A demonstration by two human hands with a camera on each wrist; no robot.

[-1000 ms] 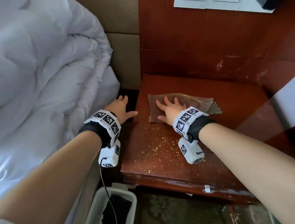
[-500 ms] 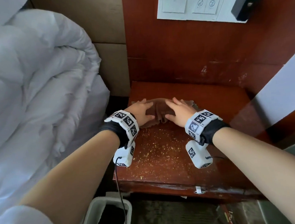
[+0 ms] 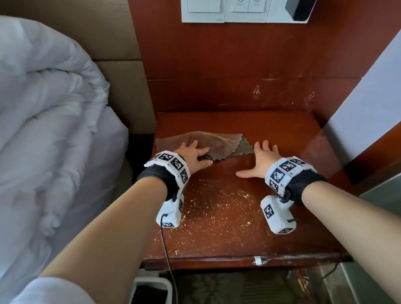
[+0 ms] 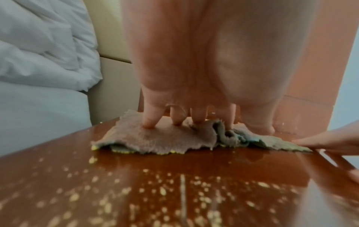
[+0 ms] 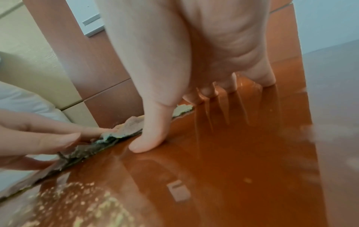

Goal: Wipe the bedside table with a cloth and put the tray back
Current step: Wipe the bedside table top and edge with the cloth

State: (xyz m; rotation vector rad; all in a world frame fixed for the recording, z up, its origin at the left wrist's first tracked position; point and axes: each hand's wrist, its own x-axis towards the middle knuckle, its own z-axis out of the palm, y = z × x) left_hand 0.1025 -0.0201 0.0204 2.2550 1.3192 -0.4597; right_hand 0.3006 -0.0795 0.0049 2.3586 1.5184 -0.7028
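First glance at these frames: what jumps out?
Yellow crumbs speckle the near half of the red-brown table. Behind them, the left hand presses a brown cloth at the back left, while the right hand lies flat on bare wood beside it.

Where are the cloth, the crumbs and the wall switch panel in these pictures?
cloth [image 3: 220, 143]: head view, on its brown upper fold.
crumbs [image 3: 220, 205]: head view, middle of the golden scatter on the tabletop.
wall switch panel [image 3: 226, 3]: head view, on its white face.
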